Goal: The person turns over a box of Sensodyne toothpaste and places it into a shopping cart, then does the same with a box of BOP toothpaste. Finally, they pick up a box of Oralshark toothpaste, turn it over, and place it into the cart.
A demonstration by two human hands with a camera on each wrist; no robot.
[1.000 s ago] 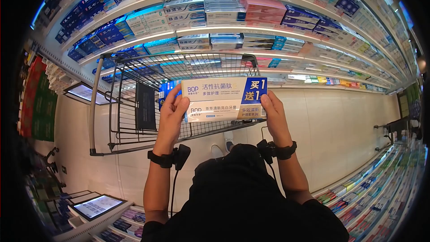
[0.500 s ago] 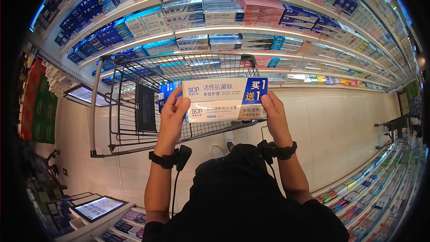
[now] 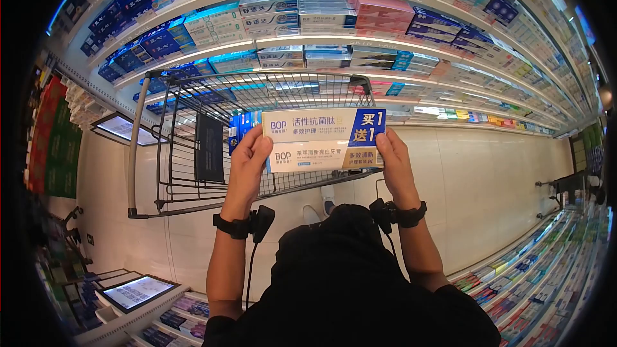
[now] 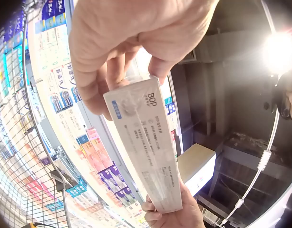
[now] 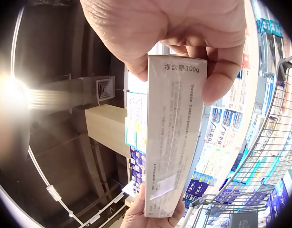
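Observation:
A white and blue BOP toothpaste twin pack [image 3: 315, 148], wrapped in clear film, is held up level in front of the body with its printed front facing the head camera. My left hand [image 3: 247, 164] grips its left end, thumb on the front face and fingers behind. At the other end, my right hand [image 3: 396, 160] holds it the same way. The left wrist view shows a narrow side of the toothpaste pack [image 4: 146, 142] covered in small print. In the right wrist view, the pack's side [image 5: 172, 133] reads 100g near the right hand's fingers.
A wire shopping cart [image 3: 210, 148] stands just beyond the hands, with a blue package [image 3: 239, 130] in it, partly hidden by the left hand. Behind it rise shelves [image 3: 308, 40] stacked with toothpaste boxes. More shelves [image 3: 527, 263] and a lit screen [image 3: 138, 292] are near the body.
Both hands keep the same grip on the toothpaste pack. The head view has shifted slightly, so the cart and shelves sit a little differently in it.

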